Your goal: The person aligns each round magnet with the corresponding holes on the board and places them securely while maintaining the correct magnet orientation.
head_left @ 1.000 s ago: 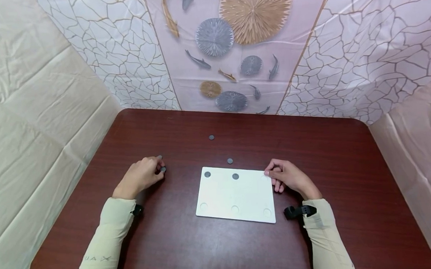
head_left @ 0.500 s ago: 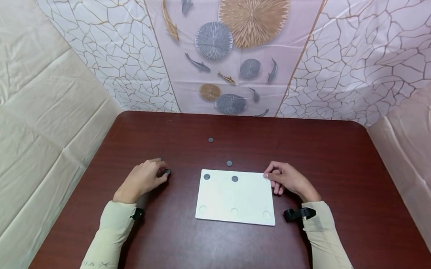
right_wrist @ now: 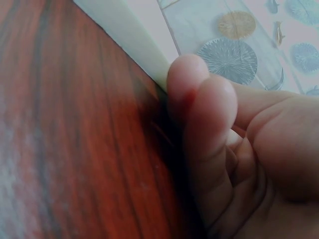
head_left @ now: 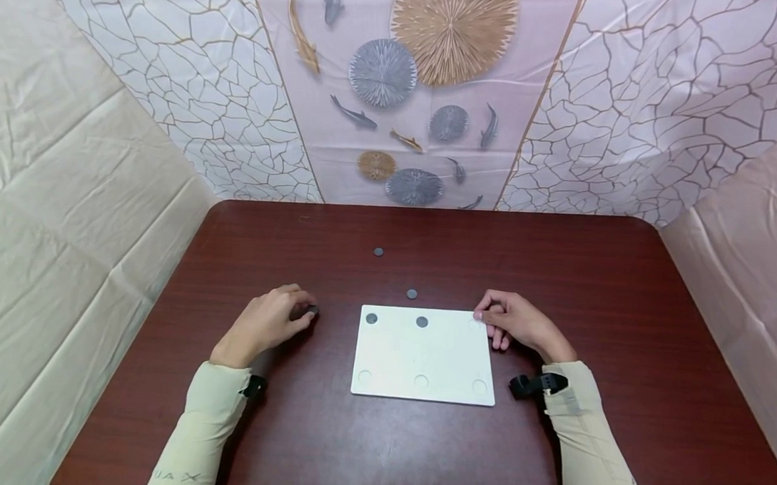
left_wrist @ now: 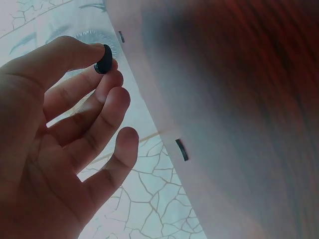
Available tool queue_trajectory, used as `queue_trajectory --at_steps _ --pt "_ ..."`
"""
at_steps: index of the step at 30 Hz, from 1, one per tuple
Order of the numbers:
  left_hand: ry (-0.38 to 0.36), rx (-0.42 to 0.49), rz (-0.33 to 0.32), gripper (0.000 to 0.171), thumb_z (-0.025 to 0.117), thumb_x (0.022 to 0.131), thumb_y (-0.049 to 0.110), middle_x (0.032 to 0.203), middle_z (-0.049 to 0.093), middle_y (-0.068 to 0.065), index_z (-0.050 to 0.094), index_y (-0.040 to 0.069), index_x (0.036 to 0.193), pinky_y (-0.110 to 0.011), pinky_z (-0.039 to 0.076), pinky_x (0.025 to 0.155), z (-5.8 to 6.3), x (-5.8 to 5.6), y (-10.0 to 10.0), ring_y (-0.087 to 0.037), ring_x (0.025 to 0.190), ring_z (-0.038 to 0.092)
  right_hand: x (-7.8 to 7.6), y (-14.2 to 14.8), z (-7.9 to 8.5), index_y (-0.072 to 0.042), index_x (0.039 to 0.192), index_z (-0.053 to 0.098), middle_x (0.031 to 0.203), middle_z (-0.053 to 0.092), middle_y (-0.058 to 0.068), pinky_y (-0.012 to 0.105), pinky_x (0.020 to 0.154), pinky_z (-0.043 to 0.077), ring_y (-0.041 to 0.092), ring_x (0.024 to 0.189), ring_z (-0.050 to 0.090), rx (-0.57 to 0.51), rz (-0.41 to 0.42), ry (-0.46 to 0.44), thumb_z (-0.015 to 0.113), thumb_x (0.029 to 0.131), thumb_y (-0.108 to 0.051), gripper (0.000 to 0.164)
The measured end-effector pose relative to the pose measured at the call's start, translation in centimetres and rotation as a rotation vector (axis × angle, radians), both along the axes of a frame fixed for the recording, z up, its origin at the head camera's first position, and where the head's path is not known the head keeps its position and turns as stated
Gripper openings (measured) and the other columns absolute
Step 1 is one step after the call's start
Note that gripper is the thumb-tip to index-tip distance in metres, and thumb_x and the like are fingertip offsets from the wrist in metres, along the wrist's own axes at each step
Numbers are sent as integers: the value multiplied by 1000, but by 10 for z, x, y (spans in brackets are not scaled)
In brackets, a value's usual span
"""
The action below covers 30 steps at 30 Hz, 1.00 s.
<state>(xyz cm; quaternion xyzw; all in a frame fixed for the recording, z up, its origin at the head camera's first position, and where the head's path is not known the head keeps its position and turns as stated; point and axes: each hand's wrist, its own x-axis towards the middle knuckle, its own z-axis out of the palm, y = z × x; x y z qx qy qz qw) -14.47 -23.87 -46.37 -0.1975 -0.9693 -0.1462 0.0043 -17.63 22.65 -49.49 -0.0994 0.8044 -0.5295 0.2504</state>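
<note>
My left hand (head_left: 268,324) is over the left part of the table, pinching a small dark disc (left_wrist: 104,60) between thumb and index finger. The other fingers are loosely bent in the left wrist view. At the far right corner of a white board (head_left: 425,359) is my right hand (head_left: 526,327), its thumb and index finger pinching that corner. The board has round recesses along its near and far edges. Dark discs fill the far left recess (head_left: 372,319) and the far middle recess (head_left: 422,322). My fingertips partly cover the far right recess.
Beyond the board, one loose disc (head_left: 412,294) lies near its far edge and another disc (head_left: 379,251) farther back. The left wrist view also shows a disc (left_wrist: 182,150) on the table past my fingers. Patterned cloth (head_left: 449,126) hangs behind the brown table (head_left: 318,437).
My left hand has shifted slightly right toward the board, carrying the disc along with it. My right hand stays at the board's corner. The head view has tilted a little.
</note>
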Motion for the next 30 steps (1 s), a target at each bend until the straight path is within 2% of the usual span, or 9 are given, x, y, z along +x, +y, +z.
queue_trajectory --at_steps 8,15,23,30 --pt "18 20 -29 18 80 95 25 101 67 5 79 15 110 -42 58 76 1 0 4 -15 88 66 -1 -1 -1 6 114 61 69 61 10 29 47 53 18 50 63 -6 2 0 63 107 -9 16" --pt "-5 55 -57 15 83 94 21 96 69 5 79 14 106 -38 56 78 6 -1 11 -14 87 65 -1 0 -1 5 114 61 68 61 10 29 47 53 18 50 63 7 -3 0 63 107 -9 16" --pt "-50 17 -83 16 85 92 20 96 73 5 80 13 105 -33 57 78 9 0 18 -9 83 66 -1 1 -4 3 111 62 67 62 8 28 48 54 17 51 63 32 -10 1 63 107 -9 13" --pt "-20 54 -139 13 88 88 23 87 71 12 80 18 96 -27 56 72 15 -3 28 -3 78 65 0 -1 -4 4 111 61 68 61 8 28 47 53 17 50 63 32 -7 7 62 107 -9 13"
